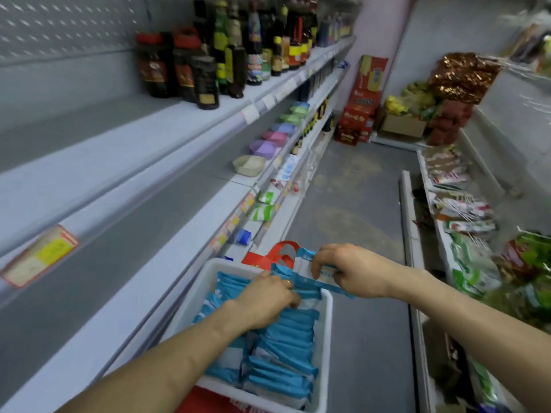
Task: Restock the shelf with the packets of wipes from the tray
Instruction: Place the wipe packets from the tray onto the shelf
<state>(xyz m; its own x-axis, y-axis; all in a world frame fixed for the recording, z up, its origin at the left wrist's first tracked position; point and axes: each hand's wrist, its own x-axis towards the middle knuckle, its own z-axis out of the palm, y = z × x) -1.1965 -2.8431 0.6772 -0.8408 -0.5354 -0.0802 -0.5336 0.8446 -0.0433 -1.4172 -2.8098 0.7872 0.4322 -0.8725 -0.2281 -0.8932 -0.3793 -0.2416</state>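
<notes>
Two forearms (185, 362) bare up to the near frame edge, left hand (265, 299) with a thin gold-toned ring (288, 282) on one finger, right hand (343, 269) bare

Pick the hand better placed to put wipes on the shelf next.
Right, probably. The right hand grips a bunch of packets lifted above the tray rim. The left hand is nearer the shelf but lies low among the tray's other wipes, and its grip is unclear.

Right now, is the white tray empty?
No, the white tray is packed with rows of blue packets of wipes.
</notes>
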